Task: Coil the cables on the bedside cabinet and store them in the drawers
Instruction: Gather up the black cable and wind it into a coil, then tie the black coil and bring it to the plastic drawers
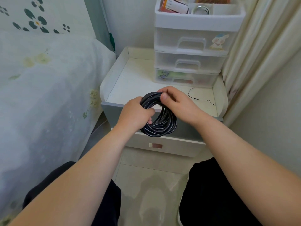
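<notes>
Black cable (pixel 160 119) was wound into a thick multi-loop coil, held off the surface at the front edge of the white bedside cabinet (pixel 138 77). Cabinet drawer (pixel 164 146) below sat slightly pulled out.

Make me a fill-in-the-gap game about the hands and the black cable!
1. Both hands hold a coiled ____ cable.
2. The left hand grips the coil's ____ side.
3. The plastic organiser on the cabinet has ____ see-through drawers.
4. A thin black wire lies on the cabinet to the ____ of the right hand.

Missing words: black; left; three; right
</notes>
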